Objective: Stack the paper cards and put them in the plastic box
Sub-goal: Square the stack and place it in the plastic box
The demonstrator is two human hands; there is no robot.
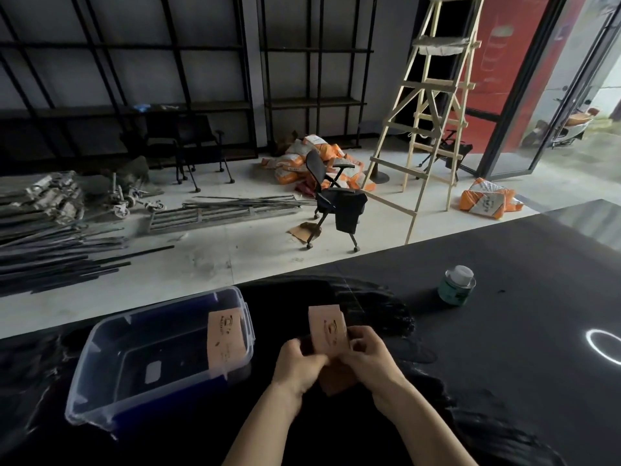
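Note:
A small stack of pinkish-tan paper cards [327,327] with a printed logo stands upright between my hands, just above the black table. My left hand [300,366] grips its lower left edge and my right hand [368,353] grips its right side. More cards [337,378] lie beneath my hands, partly hidden. To the left stands a clear plastic box [100,375] without a lid. Another stack of cards [224,338] leans upright against the box's inner right wall.
A small green tin with a white cap [456,285] stands on the black table [504,364] to the right. A bright ring of light reflects at the table's right edge [601,344]. Beyond the table's far edge are a floor with an office chair, a ladder and metal rods.

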